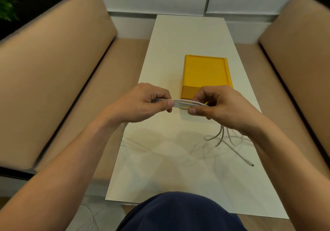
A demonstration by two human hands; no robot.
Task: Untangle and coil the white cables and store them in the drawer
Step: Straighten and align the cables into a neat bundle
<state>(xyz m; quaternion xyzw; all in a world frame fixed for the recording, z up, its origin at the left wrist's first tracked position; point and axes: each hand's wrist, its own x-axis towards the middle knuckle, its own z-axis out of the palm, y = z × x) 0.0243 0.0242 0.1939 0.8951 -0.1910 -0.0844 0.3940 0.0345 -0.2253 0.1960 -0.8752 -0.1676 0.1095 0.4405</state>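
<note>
We are mid-coiling: left hand (142, 104) and right hand (216, 104) both pinch the bundled white cables (181, 103) above the table (178, 52), loose tails next, then the yellow drawer (205, 72).

— Bright enough?
— Yes: soft, even light, seemingly from above; the desk (189, 34) shows faint glare at its far end.
— Shadows?
— Pale, fuzzy-edged ones across the near desk (several overlap). The white cables (182, 103) barely stand out there.
— Sharpness?
— Centre decent. The left sofa (53, 73) and right sofa (296, 52) smear and bow outward; the plant (10, 0) is dark, blurred.
</note>
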